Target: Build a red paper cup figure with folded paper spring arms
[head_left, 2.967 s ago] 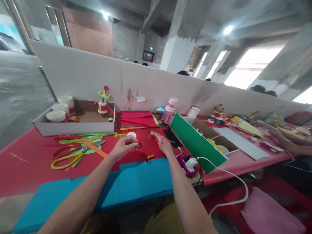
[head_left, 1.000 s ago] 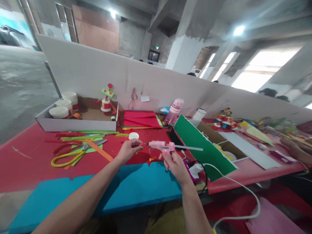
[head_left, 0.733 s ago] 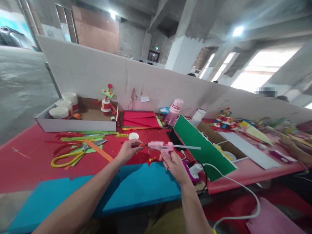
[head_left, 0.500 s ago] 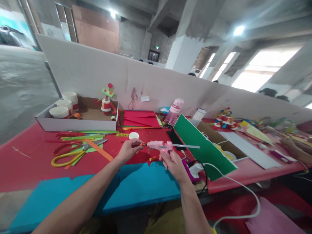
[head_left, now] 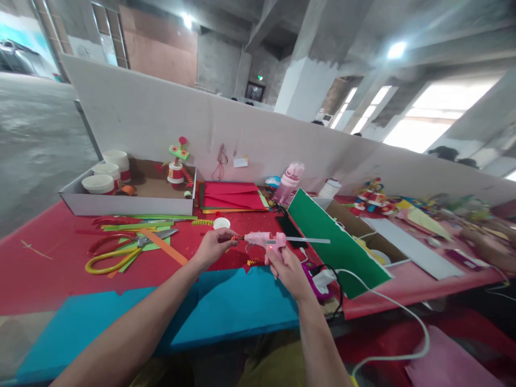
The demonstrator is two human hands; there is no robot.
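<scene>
My right hand (head_left: 285,266) is wrapped around the handle of a pink hot glue gun (head_left: 260,239). A clear glue stick (head_left: 310,240) juts from its back end, and a small red light glows on its side. The nozzle points left, right at the fingertips of my left hand (head_left: 215,246). Those fingers are pinched on a small yellow-and-red folded paper piece, mostly hidden by them. A folded paper spring (head_left: 252,262) lies on the red table below the gun. Behind my left hand are a white paper cup (head_left: 221,223) and a yellow paper spring (head_left: 202,222).
Scissors (head_left: 137,244) and paper strips lie at left. A box (head_left: 129,205) holds paper cups and a paper robot figure (head_left: 176,166). Blue sheets (head_left: 242,301) cover the front edge. A green board (head_left: 338,247), purple power strip (head_left: 322,293) and white cable (head_left: 403,301) are at right.
Almost nothing differs. Both hands keep their place, with the glue gun's nozzle still at my left fingertips.
</scene>
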